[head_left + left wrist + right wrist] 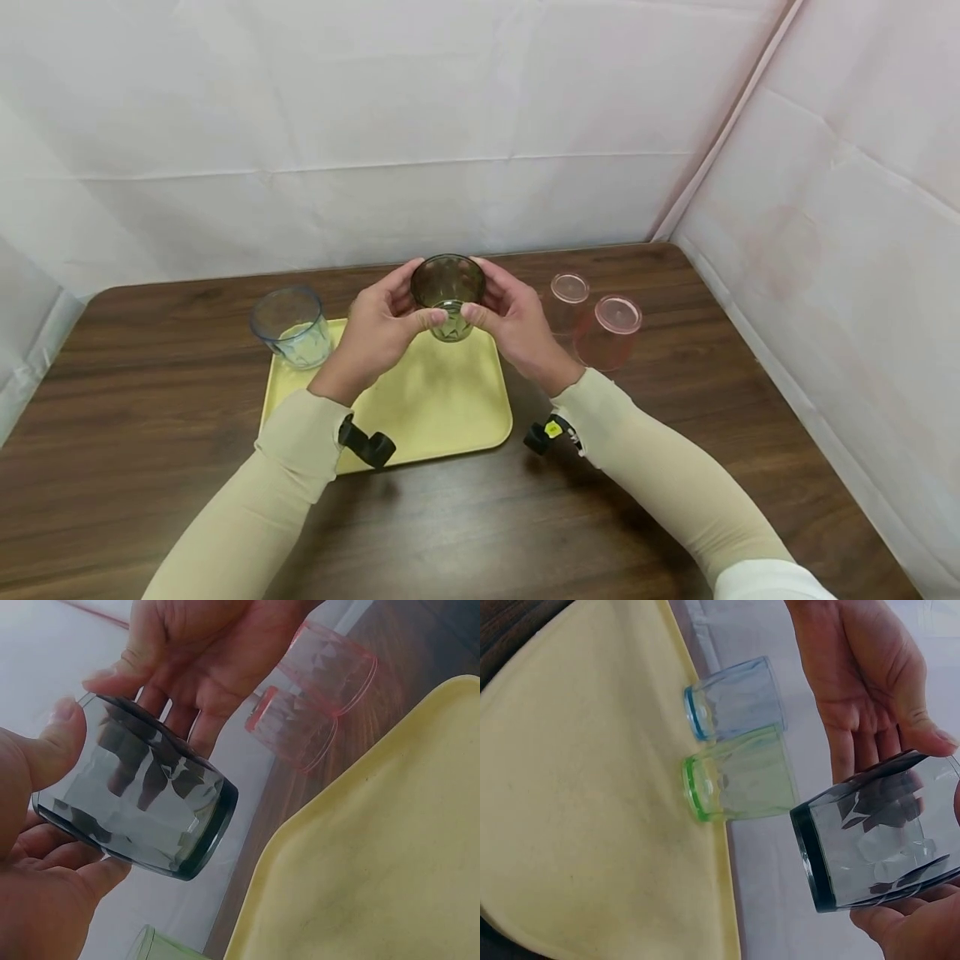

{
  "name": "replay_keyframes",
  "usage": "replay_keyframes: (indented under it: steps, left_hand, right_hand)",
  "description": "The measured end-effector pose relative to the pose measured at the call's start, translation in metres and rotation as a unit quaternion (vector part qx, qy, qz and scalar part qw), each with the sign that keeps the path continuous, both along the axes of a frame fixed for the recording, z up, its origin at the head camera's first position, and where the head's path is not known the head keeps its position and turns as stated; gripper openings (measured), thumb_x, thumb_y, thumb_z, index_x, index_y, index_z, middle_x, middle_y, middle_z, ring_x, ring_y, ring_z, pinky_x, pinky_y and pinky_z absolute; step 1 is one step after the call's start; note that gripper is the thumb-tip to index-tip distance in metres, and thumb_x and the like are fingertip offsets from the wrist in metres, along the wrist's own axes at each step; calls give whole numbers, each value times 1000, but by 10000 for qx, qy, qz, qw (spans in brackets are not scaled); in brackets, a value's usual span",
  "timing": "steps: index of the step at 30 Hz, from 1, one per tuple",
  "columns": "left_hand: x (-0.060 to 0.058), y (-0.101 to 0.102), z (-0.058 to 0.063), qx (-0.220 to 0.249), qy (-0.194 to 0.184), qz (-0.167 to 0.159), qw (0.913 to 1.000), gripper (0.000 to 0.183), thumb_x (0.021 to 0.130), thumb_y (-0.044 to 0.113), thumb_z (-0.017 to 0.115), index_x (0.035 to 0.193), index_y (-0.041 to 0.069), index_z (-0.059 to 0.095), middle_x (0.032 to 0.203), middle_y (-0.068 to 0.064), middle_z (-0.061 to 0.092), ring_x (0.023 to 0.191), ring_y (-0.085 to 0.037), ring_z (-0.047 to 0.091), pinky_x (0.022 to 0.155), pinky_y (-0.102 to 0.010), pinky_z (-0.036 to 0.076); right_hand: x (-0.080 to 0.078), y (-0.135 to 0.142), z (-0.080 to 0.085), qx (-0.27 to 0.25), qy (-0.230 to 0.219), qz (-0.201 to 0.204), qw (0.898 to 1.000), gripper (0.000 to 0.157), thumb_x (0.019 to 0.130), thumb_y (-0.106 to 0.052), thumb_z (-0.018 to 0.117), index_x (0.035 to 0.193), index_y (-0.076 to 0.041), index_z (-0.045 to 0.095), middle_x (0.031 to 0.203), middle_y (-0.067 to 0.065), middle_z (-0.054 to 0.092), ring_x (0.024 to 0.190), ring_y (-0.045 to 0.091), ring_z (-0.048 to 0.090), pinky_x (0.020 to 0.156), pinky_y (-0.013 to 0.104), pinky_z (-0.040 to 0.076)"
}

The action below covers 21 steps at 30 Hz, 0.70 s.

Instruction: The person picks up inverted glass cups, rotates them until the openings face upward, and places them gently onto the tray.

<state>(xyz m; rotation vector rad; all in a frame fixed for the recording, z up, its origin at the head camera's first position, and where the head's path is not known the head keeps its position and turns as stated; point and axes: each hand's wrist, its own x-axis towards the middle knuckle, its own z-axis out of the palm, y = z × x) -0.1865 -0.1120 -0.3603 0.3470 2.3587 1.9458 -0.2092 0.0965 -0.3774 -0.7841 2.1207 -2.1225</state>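
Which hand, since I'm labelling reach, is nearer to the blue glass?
Left. The left hand, gripping the dark glass, is just right of the blue glass; the right hand is farther right, on the dark glass's opposite side.

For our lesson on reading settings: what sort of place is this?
Probably a makeshift recording booth: white sheeting stands behind and beside a wooden table, and two black wrist-worn devices look like cameras.

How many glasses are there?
5: a smoky glass in the left hand and right hand; a blue glass and a green glass on the yellow tray; one pink glass and another on the table, right of the tray. Others could hide behind the hands.
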Motion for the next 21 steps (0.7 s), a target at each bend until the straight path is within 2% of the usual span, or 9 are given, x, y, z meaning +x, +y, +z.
replay_keyframes:
  steps: [3, 6, 21]
  left_hand:
    - [-2, 2, -2, -10, -37, -64, 10000, 83, 99, 12, 72, 166, 8, 23, 166, -13, 41, 149, -29, 49, 115, -41, 49]
    - [-3, 4, -3, -5, -47, -76, 10000, 83, 100, 13, 71, 166, 6, 21, 167, -14, 38, 151, -29, 46, 118, -45, 46]
    - [-7, 8, -13, -22, -180, -103, 9998, 84, 101, 12, 68, 167, 5, 16, 170, -15, 33, 155, -29, 40, 121, -46, 42]
  right_hand:
    - [-2, 0, -3, -19, -116, -46, 9999, 60, 100, 7, 61, 157, 3, 41, 153, 27, 53, 139, 44, 56, 98, 18, 55]
    - [-4, 0, -6, -80, -193, -55, 9998, 60, 100, 8, 60, 157, 3, 40, 154, 28, 52, 140, 45, 55, 98, 17, 55]
    - [-13, 0, -17, 49, -374, -70, 9993, 62, 99, 9, 61, 157, 5, 39, 153, 30, 52, 139, 47, 55, 94, 15, 55]
